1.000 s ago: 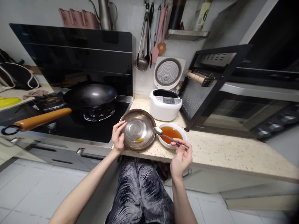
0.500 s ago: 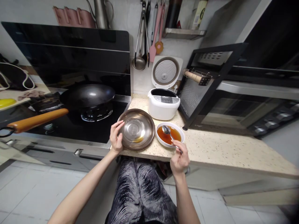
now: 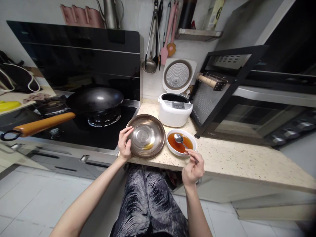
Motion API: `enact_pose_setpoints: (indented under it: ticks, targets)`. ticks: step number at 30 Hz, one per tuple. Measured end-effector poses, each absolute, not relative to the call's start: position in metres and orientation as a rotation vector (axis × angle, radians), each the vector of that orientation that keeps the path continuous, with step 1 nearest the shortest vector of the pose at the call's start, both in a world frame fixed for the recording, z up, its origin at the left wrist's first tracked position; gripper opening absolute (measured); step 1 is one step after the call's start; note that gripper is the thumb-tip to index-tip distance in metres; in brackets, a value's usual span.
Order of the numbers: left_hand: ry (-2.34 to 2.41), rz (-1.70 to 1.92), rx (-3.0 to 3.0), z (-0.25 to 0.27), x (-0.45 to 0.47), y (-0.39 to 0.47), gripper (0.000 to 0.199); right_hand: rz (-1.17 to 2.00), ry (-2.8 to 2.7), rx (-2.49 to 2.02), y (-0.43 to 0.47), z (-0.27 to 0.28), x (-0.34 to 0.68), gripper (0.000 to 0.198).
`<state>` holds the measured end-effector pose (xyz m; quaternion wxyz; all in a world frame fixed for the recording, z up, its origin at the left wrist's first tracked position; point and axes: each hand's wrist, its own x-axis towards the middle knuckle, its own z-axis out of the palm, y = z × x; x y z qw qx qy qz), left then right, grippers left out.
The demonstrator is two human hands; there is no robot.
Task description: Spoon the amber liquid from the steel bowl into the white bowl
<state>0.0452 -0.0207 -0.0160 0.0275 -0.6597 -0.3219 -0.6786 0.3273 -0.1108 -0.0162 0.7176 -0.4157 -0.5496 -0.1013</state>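
In the head view, my right hand (image 3: 193, 168) is closed around the handle of a metal spoon (image 3: 178, 138). The spoon's bowl is at the amber-brown liquid in a white bowl (image 3: 195, 144) on the counter; how deep it dips I cannot tell. Left of the bowl lies a round, shallow stainless steel plate (image 3: 142, 135) with a yellowish patch on its inside. My left hand (image 3: 125, 143) grips the plate's left rim, thumb and fingers at the edge.
Behind the bowl stands a white rice cooker (image 3: 174, 112), lid raised. A black wok (image 3: 96, 100) with a wooden handle (image 3: 45, 124) sits on the stove at left. To the right is an oven (image 3: 269, 115) beside a black rack. Utensils (image 3: 149, 65) hang on the wall.
The whole view has shifted slightly, so everything appears a little further right. Spoon and right hand have moved very slightly in relation to the bowl. My left hand stays on the plate's rim.
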Motion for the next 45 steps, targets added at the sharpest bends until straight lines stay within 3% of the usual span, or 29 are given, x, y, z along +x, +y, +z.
enact_pose_setpoints:
  ticks: [4, 11, 23, 35, 45]
  targets:
    - [-0.995, -2.08, -2.039, -0.016, 0.045, -0.021, 0.046, -0.107, -1.069, -0.889, -0.118, -0.01, 0.31, 0.016]
    - [-0.958, -2.115, -2.053, -0.016, 0.046, -0.021, 0.044, 0.132, -1.355, -0.862, -0.119, -0.015, 0.279, 0.02]
    - [-0.996, -2.026, -2.018, -0.025, 0.043, -0.021, 0.047, 0.178, -1.506, -0.955, -0.099, -0.013, 0.279, 0.026]
    - [-0.906, -2.062, -2.025, -0.026, 0.044, -0.021, 0.044, 0.588, -1.265, -1.046, -0.097, -0.003, 0.277, 0.024]
    - [-0.941, -2.095, -2.026, -0.026, 0.044, -0.021, 0.044, 0.778, -0.994, -0.948, -0.104, -0.027, 0.243, 0.032]
